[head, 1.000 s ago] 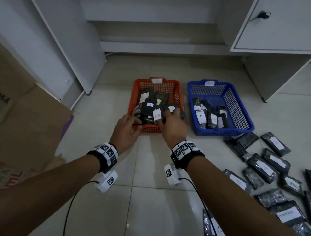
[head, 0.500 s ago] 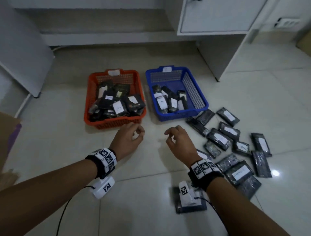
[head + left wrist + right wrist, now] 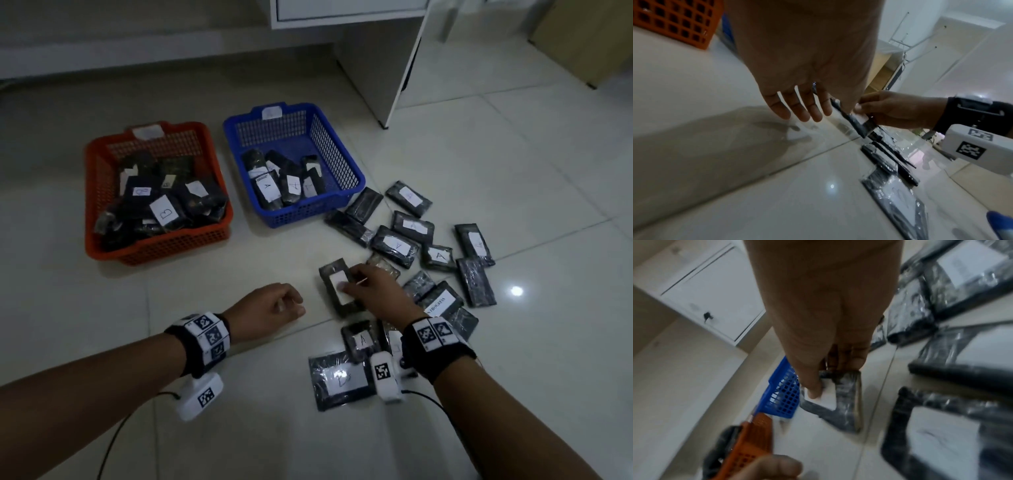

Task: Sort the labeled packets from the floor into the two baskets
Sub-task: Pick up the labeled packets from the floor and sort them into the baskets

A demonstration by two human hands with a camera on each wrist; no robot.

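My right hand [image 3: 356, 286] pinches a black packet [image 3: 334, 287] with a white label, thumb on the label and fingers under its far edge [image 3: 838, 395]; the packet is tilted up off the floor [image 3: 854, 121]. My left hand [image 3: 274, 305] hovers empty just left of it, fingers loosely hanging [image 3: 797, 110]. The orange basket [image 3: 102, 253] at left holds several packets, one labelled B. The blue basket [image 3: 301, 214] beside it holds several marked A. Several more black packets [image 3: 395, 246] lie scattered on the tiles to the right.
A larger flat packet [image 3: 342, 378] labelled B lies near my right wrist, with a small A packet [image 3: 359, 341] above it. A white cabinet [image 3: 373, 58] stands behind the blue basket. Bare tiled floor [image 3: 171, 308] lies in front of the orange basket.
Both hands came back from the orange basket. My right hand moved right to the pile and took hold of a packet; my left hand followed, empty. The view swung right.
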